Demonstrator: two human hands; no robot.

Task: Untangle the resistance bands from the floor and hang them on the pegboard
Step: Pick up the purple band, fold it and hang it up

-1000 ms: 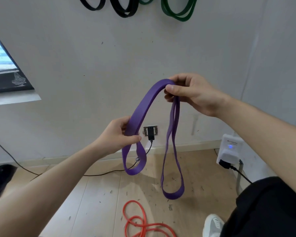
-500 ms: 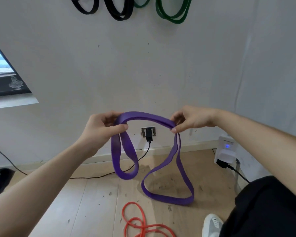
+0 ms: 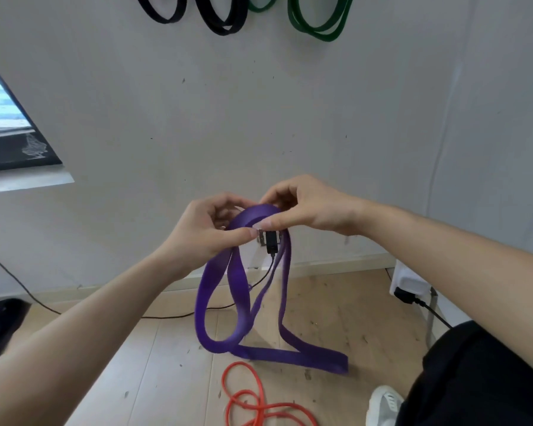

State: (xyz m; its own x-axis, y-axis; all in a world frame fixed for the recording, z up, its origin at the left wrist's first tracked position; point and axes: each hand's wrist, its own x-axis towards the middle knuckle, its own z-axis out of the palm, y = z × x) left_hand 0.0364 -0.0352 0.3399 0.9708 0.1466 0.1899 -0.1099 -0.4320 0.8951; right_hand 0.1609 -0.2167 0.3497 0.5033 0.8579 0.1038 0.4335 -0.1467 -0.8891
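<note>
A wide purple resistance band (image 3: 240,290) hangs in two loops in front of me, its lowest part touching the wooden floor. My left hand (image 3: 203,229) pinches the band's top on the left side. Close beside it, my right hand (image 3: 302,207) pinches the same top fold from the right, thumbs nearly meeting. A thin orange band (image 3: 259,401) lies coiled on the floor below. High on the wall hang two black bands (image 3: 219,16) and green bands (image 3: 317,23); their pegs are out of frame.
A wall socket with a black plug (image 3: 270,241) and cable sits behind the band. A white device (image 3: 408,282) is plugged in at the right. My white shoe (image 3: 382,405) stands at bottom right. A window ledge (image 3: 22,179) juts out at left.
My hands have come together from far apart, so the purple band's top span has closed into a small fold and both loops now hang side by side, lower toward the floor.
</note>
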